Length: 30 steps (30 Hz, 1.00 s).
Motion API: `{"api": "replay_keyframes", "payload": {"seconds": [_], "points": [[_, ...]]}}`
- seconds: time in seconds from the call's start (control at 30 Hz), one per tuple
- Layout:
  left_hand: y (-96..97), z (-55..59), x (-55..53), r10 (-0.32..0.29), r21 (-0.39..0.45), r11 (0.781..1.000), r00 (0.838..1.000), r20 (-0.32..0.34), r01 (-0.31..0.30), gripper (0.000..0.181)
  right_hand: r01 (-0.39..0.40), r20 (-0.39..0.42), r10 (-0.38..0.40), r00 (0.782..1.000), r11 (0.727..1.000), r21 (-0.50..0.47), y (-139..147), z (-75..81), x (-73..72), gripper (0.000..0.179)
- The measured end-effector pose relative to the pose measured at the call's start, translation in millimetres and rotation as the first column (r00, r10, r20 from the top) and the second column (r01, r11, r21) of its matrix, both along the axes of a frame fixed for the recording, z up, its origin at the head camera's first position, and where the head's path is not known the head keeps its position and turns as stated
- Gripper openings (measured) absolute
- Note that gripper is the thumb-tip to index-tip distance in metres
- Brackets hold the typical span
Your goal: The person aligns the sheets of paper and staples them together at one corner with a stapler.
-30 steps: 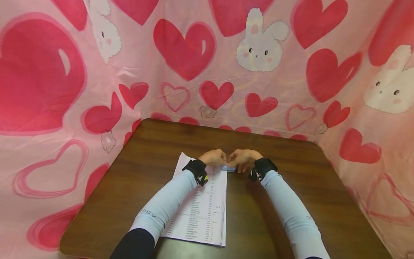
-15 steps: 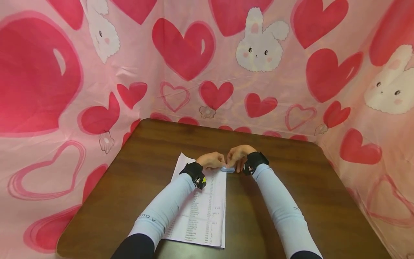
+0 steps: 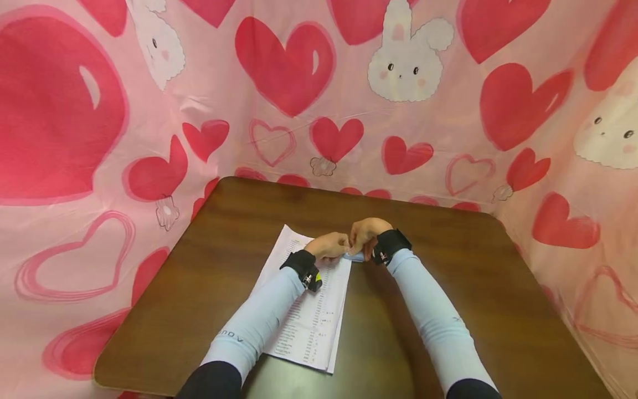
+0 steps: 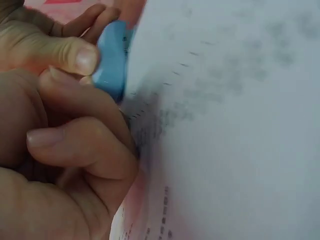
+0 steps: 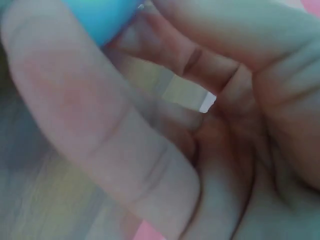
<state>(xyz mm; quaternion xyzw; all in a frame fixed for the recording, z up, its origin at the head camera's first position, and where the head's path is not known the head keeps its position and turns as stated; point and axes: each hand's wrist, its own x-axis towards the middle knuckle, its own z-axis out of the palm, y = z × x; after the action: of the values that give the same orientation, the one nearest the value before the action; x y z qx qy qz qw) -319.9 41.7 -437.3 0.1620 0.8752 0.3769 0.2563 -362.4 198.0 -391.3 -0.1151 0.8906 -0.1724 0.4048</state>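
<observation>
A stack of printed paper sheets (image 3: 304,332) lies at a slant on the table. At its far right corner is what looks like a small blue stapler (image 3: 355,257), its rounded body (image 4: 111,62) against the paper edge in the left wrist view. My right hand (image 3: 366,235) grips the stapler, with the thumb pressed on its side. My left hand (image 3: 326,245) is beside it, fingers curled around the paper's edge and pinching the sheets. In the right wrist view, the blue body (image 5: 102,17) shows between the right fingers. The stapler's mouth is mostly hidden.
The brown wooden table (image 3: 448,299) extends around the paper on all sides. A pink cloth (image 3: 279,144) printed with hearts and rabbits hangs behind it and along both sides.
The paper stack has turned slightly, its near end shifting left. My right hand has moved a little left and closer to the left hand, still holding the stapler at the paper's corner.
</observation>
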Motion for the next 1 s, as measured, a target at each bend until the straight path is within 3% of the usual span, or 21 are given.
{"api": "replay_keyframes", "payload": {"seconds": [0.13, 0.3, 0.43, 0.5, 0.67, 0.83, 1.0], "points": [[-6.4, 0.3, 1.2, 0.022, 0.005, 1.000, 1.000, 0.016, -0.022, 0.011, 0.011, -0.022, -0.011, 1.000, 1.000, -0.010, -6.2, 1.4, 2.5, 0.016], [-13.0, 5.5, -8.0, 0.039, 0.030, 0.999, 0.999, -0.029, -0.038, 0.011, -0.034, -0.119, 0.023, 0.993, 0.995, -0.094, -2.7, 0.8, 1.7, 0.014], [-19.3, 6.5, -8.7, 0.010, -0.006, 1.000, 0.988, -0.153, -0.011, 0.020, -0.134, -0.205, 0.097, 0.974, 0.975, -0.175, 7.2, -8.5, 7.3, 0.015], [-22.3, 7.5, -6.9, 0.004, -0.031, 0.999, 0.979, -0.203, -0.010, 0.027, -0.149, -0.263, 0.096, 0.960, 0.970, -0.192, 11.2, -12.4, 12.5, 0.017], [-30.0, 9.5, 1.7, -0.026, -0.112, 0.994, 0.969, -0.247, -0.002, 0.039, -0.139, -0.356, 0.064, 0.932, 0.972, -0.191, 9.7, -18.6, 29.8, 0.019], [-38.7, 8.7, 17.8, -0.157, -0.326, 0.944, 0.932, -0.325, 0.046, 0.045, -0.175, -0.434, 0.083, 0.897, 0.969, -0.177, 6.8, -25.2, 41.1, 0.013], [-43.6, 3.6, 29.5, -0.199, -0.473, 0.880, 0.928, -0.315, 0.028, 0.062, -0.102, -0.471, 0.000, 0.882, 0.976, -0.192, 23.4, -29.7, 44.4, 0.020]]}}
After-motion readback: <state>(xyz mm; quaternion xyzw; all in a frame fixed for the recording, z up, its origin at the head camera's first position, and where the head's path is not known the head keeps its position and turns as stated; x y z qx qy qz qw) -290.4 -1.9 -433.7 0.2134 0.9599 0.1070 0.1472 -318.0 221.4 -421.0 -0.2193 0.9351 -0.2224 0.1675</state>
